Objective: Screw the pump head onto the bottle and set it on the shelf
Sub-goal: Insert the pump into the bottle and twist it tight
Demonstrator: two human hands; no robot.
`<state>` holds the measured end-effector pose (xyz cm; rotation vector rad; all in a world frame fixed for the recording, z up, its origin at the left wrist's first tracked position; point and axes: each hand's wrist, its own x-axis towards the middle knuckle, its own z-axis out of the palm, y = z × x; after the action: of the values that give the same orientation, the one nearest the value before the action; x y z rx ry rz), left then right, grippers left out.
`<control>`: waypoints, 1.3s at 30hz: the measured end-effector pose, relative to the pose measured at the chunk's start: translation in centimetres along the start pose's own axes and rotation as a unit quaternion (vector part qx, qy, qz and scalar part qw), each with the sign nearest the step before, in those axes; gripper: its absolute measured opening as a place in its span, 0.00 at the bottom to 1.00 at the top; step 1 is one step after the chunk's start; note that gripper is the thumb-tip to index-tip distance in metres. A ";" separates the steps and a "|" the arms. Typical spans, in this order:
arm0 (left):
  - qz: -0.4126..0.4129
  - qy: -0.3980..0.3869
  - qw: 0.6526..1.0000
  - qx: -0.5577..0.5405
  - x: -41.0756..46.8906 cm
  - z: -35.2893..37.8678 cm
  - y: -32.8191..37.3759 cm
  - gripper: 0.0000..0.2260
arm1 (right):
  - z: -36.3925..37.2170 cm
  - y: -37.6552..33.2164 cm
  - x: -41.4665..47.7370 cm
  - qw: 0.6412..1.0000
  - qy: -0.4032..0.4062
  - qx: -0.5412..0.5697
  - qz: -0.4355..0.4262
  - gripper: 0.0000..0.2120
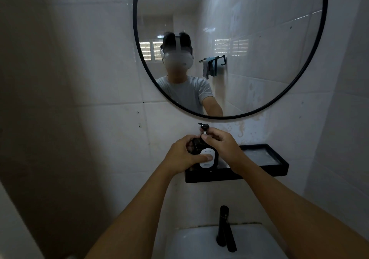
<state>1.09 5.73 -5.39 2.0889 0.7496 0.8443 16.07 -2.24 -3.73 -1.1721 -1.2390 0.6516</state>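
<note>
A dark bottle (199, 146) with a white label stands at the left end of the black wall shelf (265, 169). Its black pump head (204, 126) sticks up from the neck, nozzle pointing left. My left hand (184, 155) wraps the bottle's body from the left, thumb pressed across the label. My right hand (221, 146) comes in from the right and pinches the collar just under the pump head. Whether the bottle's base rests on the shelf or hovers just over it is hidden by my hands.
A round black-framed mirror (311, 63) hangs on the tiled wall above. Below the shelf, a black faucet (224, 226) stands at the back of a white sink (199, 242). The right part of the shelf tray holds nothing I can see.
</note>
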 end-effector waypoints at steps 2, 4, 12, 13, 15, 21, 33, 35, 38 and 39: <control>-0.002 0.000 1.000 0.001 0.0 0.0 0.0 0.28 | 0.0 -0.1 -0.1 1.000 -0.005 0.008 0.006 0.09; -0.002 -0.001 1.000 0.001 0.1 0.0 -0.1 0.28 | 0.1 0.0 0.0 1.000 0.005 -0.019 0.006 0.07; -0.002 0.001 1.000 -0.004 0.0 0.0 -0.1 0.28 | 0.5 0.3 0.2 0.999 0.034 -0.014 0.002 0.12; -0.003 0.000 1.000 -0.004 0.0 -0.1 -0.1 0.29 | 0.4 0.2 0.2 1.000 0.023 -0.002 0.000 0.11; -0.004 -0.001 1.000 -0.001 0.1 0.0 -0.2 0.29 | 0.2 0.0 0.1 1.000 0.007 -0.003 -0.005 0.10; -0.005 0.000 1.000 0.000 0.1 0.0 -0.2 0.28 | 0.3 0.0 0.1 0.999 0.024 -0.035 -0.007 0.08; -0.010 0.000 1.000 -0.003 0.0 0.0 -0.1 0.30 | 0.3 0.3 0.2 1.000 0.018 -0.012 0.000 0.07; -0.008 0.001 1.000 -0.004 0.0 0.0 -0.1 0.28 | 0.2 0.3 0.3 0.999 0.024 -0.032 -0.010 0.08; -0.006 0.004 1.000 -0.006 -0.1 0.0 0.0 0.28 | 0.3 0.5 0.4 0.998 0.031 -0.059 -0.011 0.09; -0.005 0.005 1.000 -0.007 -0.2 0.0 0.0 0.28 | 0.3 0.5 0.4 0.997 0.033 -0.068 -0.010 0.10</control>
<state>0.97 5.62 -5.46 2.0688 0.7578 0.8527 16.04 -1.59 -4.07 -1.2824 -1.2524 0.5156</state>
